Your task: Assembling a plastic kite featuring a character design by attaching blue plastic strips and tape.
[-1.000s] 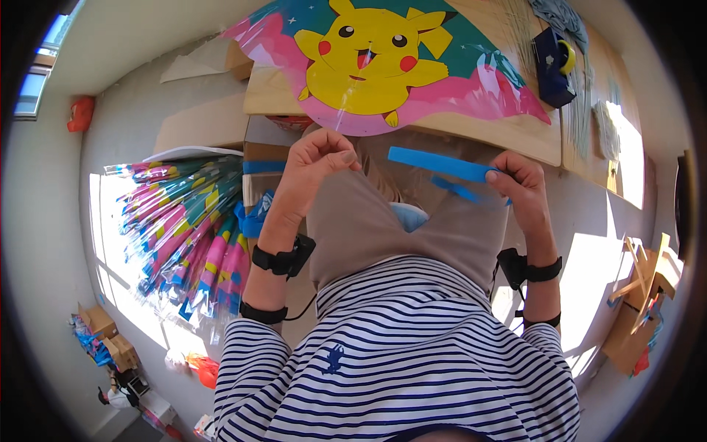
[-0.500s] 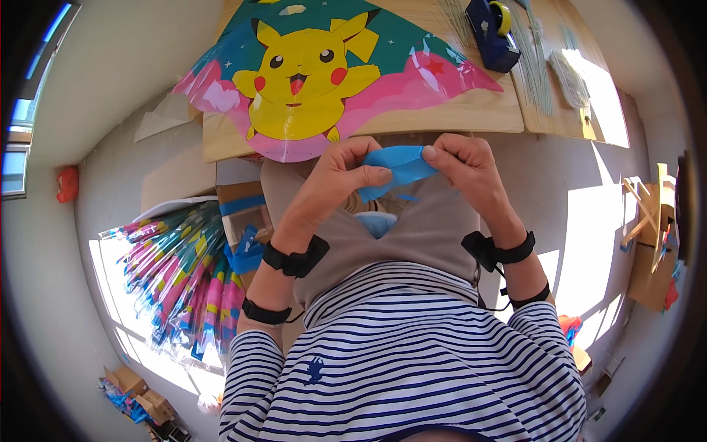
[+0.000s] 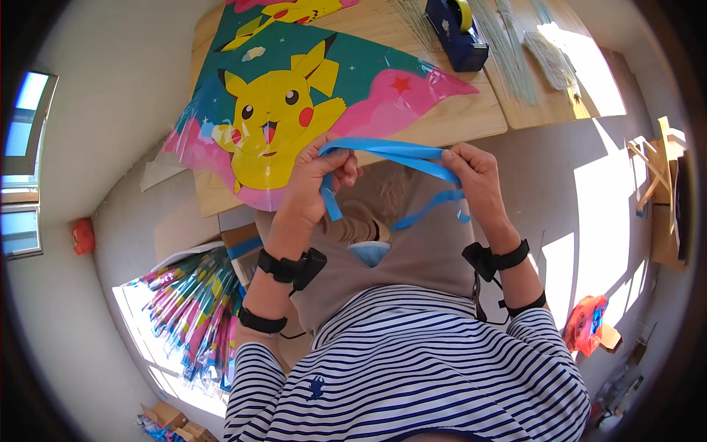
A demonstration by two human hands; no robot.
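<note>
Several blue plastic strips (image 3: 390, 149) stretch between my two hands, above my lap at the table's front edge. My left hand (image 3: 320, 173) is closed round their left end, and a short tail hangs below its fingers. At the other end my right hand (image 3: 473, 168) pinches the strips between thumb and fingers. A loose curling end dangles below the right hand. Just beyond my left hand lies a printed kite sheet (image 3: 353, 110), green and pink with a yellow cartoon figure; its lower corner overhangs the table edge.
On the wooden table (image 3: 471, 118) stand a dark blue tape dispenser (image 3: 456, 37), thin rods (image 3: 504, 51) and a clear plastic packet (image 3: 551, 60). A bundle of rolled colourful sheets (image 3: 195, 317) lies at the left. A red bag (image 3: 587, 324) sits on the floor at the right.
The wide blue piece between my hands now shows as several narrow strips. My hands are farther apart, the left one moved left. The whole view has turned slightly.
</note>
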